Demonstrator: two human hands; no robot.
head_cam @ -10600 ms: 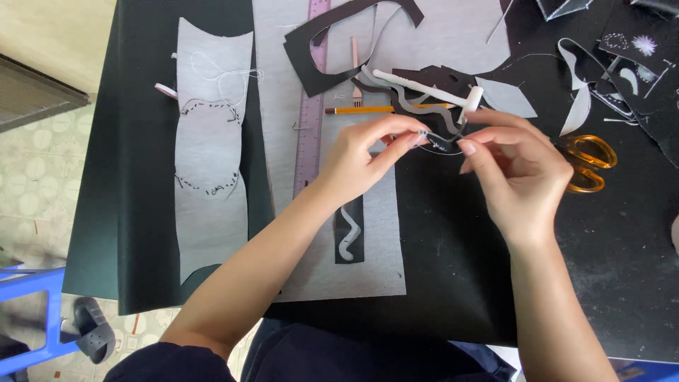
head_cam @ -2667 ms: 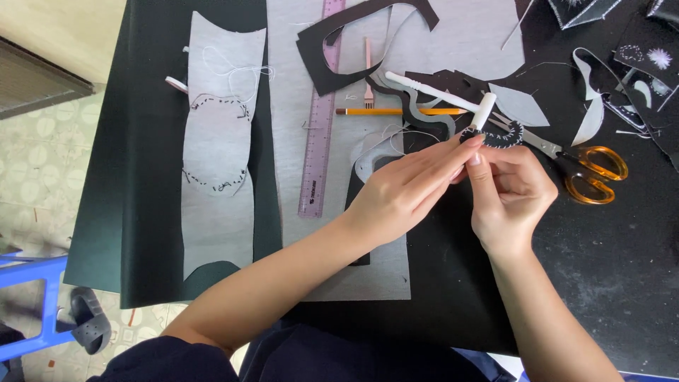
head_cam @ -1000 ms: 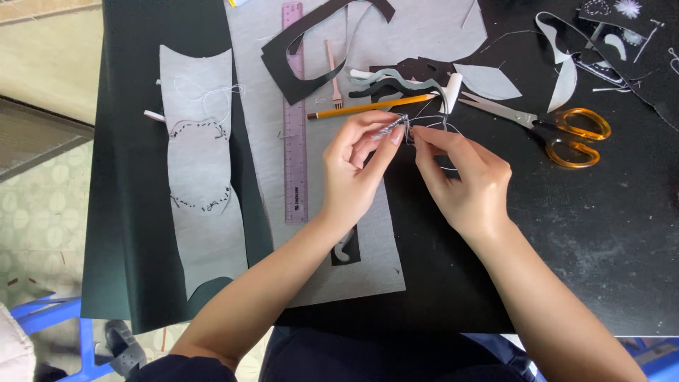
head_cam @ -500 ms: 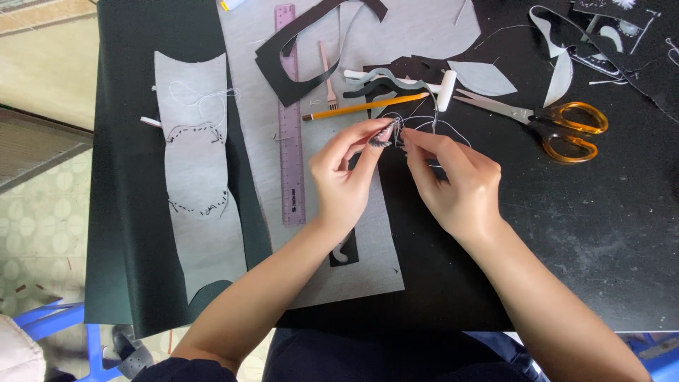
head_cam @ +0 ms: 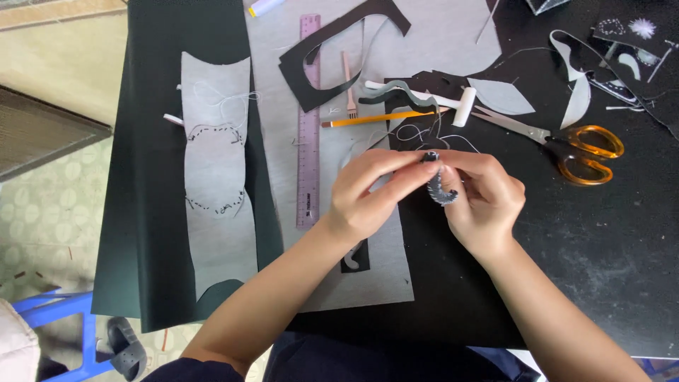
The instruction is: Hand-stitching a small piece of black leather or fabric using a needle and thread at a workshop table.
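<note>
Ruler [head_cam: 308, 120] lies left of scissors [head_cam: 566, 145].

a black worktable [head_cam: 587, 283] fills the view — pale patterned floor tiles [head_cam: 42, 226] at left, blue frame [head_cam: 64, 311] below.

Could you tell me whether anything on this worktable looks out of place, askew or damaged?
Nothing looks damaged or spilled. The table is simply cluttered: loose thread ends trail above the hands, and black and grey offcuts lie scattered around the purple ruler and orange-handled scissors. Both hands pinch a small curved stitched piece.
</note>
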